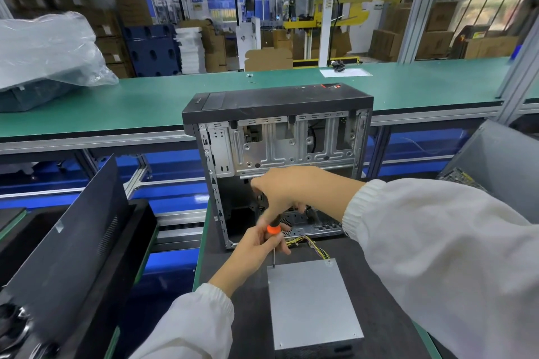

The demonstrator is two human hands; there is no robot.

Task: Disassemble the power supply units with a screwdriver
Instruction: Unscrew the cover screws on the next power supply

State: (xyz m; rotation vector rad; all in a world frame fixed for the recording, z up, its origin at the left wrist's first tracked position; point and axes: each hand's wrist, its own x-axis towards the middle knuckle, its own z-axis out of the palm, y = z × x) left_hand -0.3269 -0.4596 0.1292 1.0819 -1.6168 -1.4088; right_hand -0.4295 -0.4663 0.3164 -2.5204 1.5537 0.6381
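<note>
Lying on dark mat: power supply; green benches; warehouse behind.

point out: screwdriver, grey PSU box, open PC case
Black-and-orange-handled screwdriver (273, 229): head view, orange collar.
Grey metal power supply box (310, 303): head view, top panel.
Open black computer case (280, 97): head view, top face.

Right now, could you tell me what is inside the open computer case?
The computer case shows a bare metal drive cage above. Below is a dark cavity and perforated metal; the right hand covers the rest.
</note>
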